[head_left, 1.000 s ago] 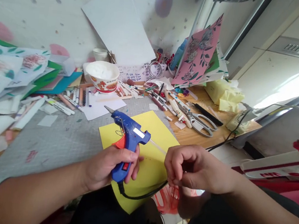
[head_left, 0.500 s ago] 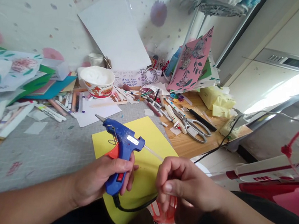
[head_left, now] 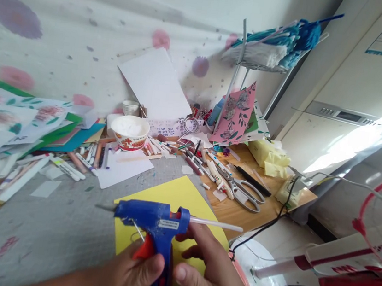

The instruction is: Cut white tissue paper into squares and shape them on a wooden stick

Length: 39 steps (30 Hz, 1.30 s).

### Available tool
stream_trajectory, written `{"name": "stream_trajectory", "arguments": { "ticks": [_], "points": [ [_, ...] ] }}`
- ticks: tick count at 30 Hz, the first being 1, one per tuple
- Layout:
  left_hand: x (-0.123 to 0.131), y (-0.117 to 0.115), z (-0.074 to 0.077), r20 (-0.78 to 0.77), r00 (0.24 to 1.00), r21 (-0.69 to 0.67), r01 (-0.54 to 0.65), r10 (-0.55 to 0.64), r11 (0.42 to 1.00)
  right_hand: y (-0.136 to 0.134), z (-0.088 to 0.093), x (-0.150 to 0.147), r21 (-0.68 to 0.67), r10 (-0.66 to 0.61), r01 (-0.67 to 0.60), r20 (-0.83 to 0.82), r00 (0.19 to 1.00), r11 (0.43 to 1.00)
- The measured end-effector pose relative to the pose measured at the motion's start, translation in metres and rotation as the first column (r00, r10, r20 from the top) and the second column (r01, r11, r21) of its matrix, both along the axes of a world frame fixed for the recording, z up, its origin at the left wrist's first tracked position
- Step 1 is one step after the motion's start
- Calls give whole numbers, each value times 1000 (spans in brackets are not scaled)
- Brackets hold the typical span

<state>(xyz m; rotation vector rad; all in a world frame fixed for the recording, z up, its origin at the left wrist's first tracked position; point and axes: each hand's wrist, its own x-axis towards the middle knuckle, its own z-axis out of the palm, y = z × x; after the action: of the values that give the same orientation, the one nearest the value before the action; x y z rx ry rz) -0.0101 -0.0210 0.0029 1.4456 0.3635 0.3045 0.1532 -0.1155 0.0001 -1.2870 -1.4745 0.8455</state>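
Observation:
A blue glue gun (head_left: 153,222) with an orange trigger is held level above a yellow paper sheet (head_left: 173,196), nozzle pointing left. A clear glue stick (head_left: 216,224) juts from its back end to the right. My left hand (head_left: 129,274) is wrapped round the gun's grip from the left. My right hand (head_left: 209,275) is on the grip's right side, thumb against the handle and fingers reaching up behind the gun's rear. The gun's black cord (head_left: 265,221) trails off to the right.
The grey mat (head_left: 62,224) carries white paper (head_left: 123,167), several markers (head_left: 84,158) and a paper bowl (head_left: 129,132). Scissors (head_left: 244,191) and pens lie on the wooden desk (head_left: 238,209). Coloured card stacks at left (head_left: 22,127); a pink floral card (head_left: 236,111) leans against a rack. A red fan (head_left: 376,221) is at right.
The view has tilted up. The glue gun has swung from tilted to level, and my right hand has moved in from beside the glue stick onto the gun's grip.

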Motion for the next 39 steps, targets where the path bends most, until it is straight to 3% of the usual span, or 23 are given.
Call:
{"name": "stream_trajectory", "arguments": {
  "ticks": [2, 5, 8, 11, 12, 13, 14, 15, 18, 21, 25, 28, 31, 36, 37, 39],
  "points": [
    [3, -1, 0, 12, 999, 80, 47, -48, 996, 1, -8, -5, -92, 30, -53, -233, 972, 994],
    [8, -2, -5, -2, 983, 114, 183, -184, 976, 3, -19, -15, -180, -12, -113, -579, 815, 977],
    [11, 0, -14, -18, 963, 135, 269, -269, 954, 4, -14, -12, -140, -40, -76, -680, 732, 987],
    [12, 10, -18, -162, 972, 310, 216, -172, 926, 2, 4, 13, -176, -199, 102, -731, 653, 979],
    [12, 17, -17, -200, 978, 439, 148, -64, 887, 3, 8, 26, -192, -244, 151, -742, 624, 970],
    [11, 26, -15, -201, 975, 613, 54, 90, 788, 4, 11, 38, -213, -279, 181, -748, 602, 960],
    [9, 37, -12, -185, 948, 780, -18, 257, 626, 6, 11, 49, -240, -313, 201, -753, 579, 950],
    [8, 49, -9, -174, 914, 830, -64, 366, 554, 8, 9, 59, -271, -338, 203, -759, 557, 941],
    [-1, 84, -1, -195, 821, 896, -73, 537, 438, 15, -7, 71, -353, -403, 196, -753, 521, 915],
    [-9, 101, 2, -337, 739, 897, 64, 583, 437, 15, -22, 67, -374, -438, 229, -741, 509, 899],
    [-14, 97, -1, -484, 678, 853, 224, 553, 471, 3, -30, 63, -359, -450, 271, -724, 523, 893],
    [-12, 94, -3, -551, 654, 813, 279, 519, 511, -8, -33, 66, -354, -453, 283, -700, 553, 892],
    [-8, 90, 2, -589, 680, 767, 300, 437, 566, -17, -33, 73, -339, -443, 285, -674, 591, 896],
    [-7, 59, 39, -532, 791, 745, 267, 302, 612, -44, -9, 104, -238, -347, 253, -622, 702, 938],
    [-8, 50, 48, -520, 807, 749, 272, 281, 604, -50, -2, 112, -219, -310, 221, -598, 740, 950],
    [-9, 35, 67, -450, 840, 817, 251, 303, 519, -59, 10, 128, -239, -231, 121, -513, 827, 963]
  ]
}}
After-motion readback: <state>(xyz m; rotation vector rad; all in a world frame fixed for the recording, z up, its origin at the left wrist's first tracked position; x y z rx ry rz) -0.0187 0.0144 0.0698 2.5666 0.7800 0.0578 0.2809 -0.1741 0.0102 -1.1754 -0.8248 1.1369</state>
